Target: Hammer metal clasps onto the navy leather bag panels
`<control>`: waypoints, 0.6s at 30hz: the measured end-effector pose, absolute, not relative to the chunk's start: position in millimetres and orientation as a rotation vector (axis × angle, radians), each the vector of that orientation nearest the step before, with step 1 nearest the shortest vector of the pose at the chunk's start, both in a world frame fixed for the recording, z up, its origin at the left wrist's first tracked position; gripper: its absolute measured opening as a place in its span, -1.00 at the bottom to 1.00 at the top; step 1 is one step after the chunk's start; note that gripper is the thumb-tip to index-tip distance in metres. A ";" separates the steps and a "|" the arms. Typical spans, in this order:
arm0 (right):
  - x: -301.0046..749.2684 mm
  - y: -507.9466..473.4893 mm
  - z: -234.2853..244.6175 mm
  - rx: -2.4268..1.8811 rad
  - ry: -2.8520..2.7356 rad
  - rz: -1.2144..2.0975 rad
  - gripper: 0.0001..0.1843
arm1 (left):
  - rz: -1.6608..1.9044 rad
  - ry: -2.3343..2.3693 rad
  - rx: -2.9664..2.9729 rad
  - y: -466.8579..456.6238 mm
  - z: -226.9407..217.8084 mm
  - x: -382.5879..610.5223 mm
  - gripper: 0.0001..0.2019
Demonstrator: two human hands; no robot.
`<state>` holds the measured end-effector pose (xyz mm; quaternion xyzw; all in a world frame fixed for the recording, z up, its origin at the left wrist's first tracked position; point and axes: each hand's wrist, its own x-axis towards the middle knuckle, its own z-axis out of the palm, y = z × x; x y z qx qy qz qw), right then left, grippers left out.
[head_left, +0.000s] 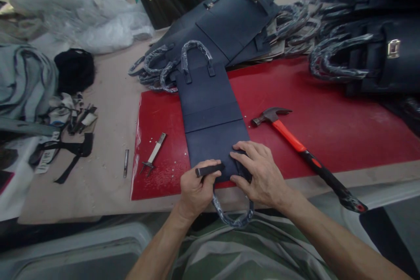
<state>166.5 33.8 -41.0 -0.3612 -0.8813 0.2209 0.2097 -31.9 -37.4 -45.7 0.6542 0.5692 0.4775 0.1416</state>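
A flat dark navy bag piece (211, 96) lies lengthwise in front of me, with plastic-wrapped handles at both ends. The near handle (234, 221) hangs over the table edge towards my lap. My left hand (198, 188) is closed around a short, dark, strap-like piece (207, 170) above the near part of the bag piece; its exact kind is unclear. On the near right corner rests my right hand (259, 173), its fingers spread over the bag piece. Beneath that palm, part of the corner is hidden.
A claw hammer (295, 140) lies on the red mat (328, 127) to the right. Left of the bag piece are a pronged metal punch (155, 153) and a thin metal rod (126, 163). More navy bags (226, 22) are piled behind, beside clear plastic sheeting (108, 26).
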 end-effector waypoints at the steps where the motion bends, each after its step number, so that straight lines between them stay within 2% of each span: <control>1: 166.3 34.0 -40.7 -1.001 -2.449 0.616 -0.50 | 1.373 1.625 1.902 -37.1 -45.6 -31.4 -0.88; 18: 166.4 33.1 -42.1 -1.007 -2.438 0.619 -0.49 | 1.341 1.580 1.975 -36.2 -47.5 -28.9 -0.86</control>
